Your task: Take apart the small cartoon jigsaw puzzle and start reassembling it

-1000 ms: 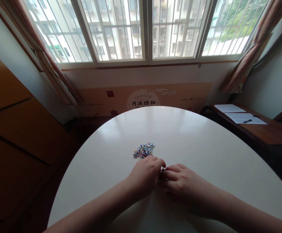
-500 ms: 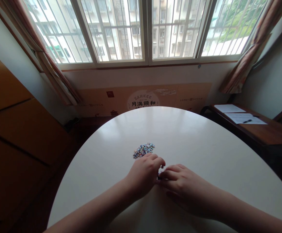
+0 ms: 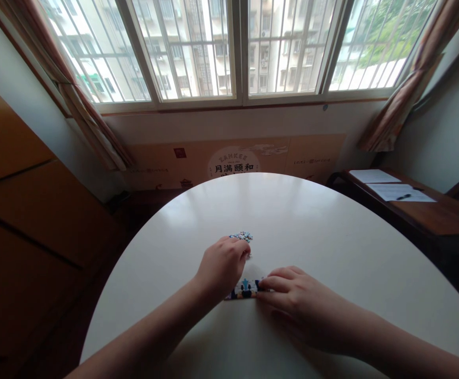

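Observation:
A strip of joined jigsaw puzzle (image 3: 247,288) with dark, white, blue and orange parts lies flat on the white round table (image 3: 292,221). My right hand (image 3: 292,295) grips its right end, thumb at the near edge and fingers over the top. My left hand (image 3: 223,263) is above and left of the strip, beside the pile of loose puzzle pieces (image 3: 243,236), covering most of the pile. Its fingers are curled together in a pinch, and a small pale puzzle piece (image 3: 249,256) shows at the fingertips.
At the right, a wooden desk (image 3: 450,216) carries sheets of paper (image 3: 401,192) and a pen (image 3: 403,197). Beyond the table's far edge, a printed cardboard panel (image 3: 154,152) stands against the wall below a barred window. An orange cabinet (image 3: 28,226) is on the left.
My left hand has moved from the strip's right end, up and left to the pile, uncovering more of the strip. My right hand stays almost where it was.

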The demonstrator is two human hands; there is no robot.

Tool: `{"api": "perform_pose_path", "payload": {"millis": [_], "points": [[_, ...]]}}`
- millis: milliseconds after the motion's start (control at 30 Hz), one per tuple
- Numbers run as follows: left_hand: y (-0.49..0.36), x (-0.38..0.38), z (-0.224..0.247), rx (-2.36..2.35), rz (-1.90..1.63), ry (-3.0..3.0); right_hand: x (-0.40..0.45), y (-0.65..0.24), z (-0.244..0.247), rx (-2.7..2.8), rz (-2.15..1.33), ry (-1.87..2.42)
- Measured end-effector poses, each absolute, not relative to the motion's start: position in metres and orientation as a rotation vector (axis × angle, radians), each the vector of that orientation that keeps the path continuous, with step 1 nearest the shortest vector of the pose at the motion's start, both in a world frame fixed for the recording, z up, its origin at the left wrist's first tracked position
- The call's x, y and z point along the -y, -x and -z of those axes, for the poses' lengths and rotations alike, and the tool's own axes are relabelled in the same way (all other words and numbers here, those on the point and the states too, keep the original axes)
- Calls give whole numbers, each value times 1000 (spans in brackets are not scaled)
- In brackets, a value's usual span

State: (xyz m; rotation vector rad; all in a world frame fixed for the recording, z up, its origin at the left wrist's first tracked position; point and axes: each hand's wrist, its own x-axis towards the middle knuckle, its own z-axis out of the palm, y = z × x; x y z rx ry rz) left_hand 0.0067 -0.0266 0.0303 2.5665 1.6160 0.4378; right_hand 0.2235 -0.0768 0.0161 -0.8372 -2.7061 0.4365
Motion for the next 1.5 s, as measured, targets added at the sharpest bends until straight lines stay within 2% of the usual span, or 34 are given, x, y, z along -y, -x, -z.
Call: {"api": "perform_pose_path", "payload": {"millis": [300,633,967,1033,1233,1500], "points": [[2,16,-33,-1703,-424,-2542,77,-222,-18,2695,-421,822],[8,17,-35,-1706,-626,-2541,75,-226,-20,2716,-380,843],[12,22,-54,-1781,-792,-2513,62,-247,-33,2722,-277,1035],[11,25,-57,-1819,-685,-2522,60,-250,-34,2702,-254,1065],[7,32,-59,-1802,-21,-2527,59,-246,-30,2737,-324,1077],[-13,56,-52,-1665,235,-2491,59,-246,-27,2767,-337,1108]]}}
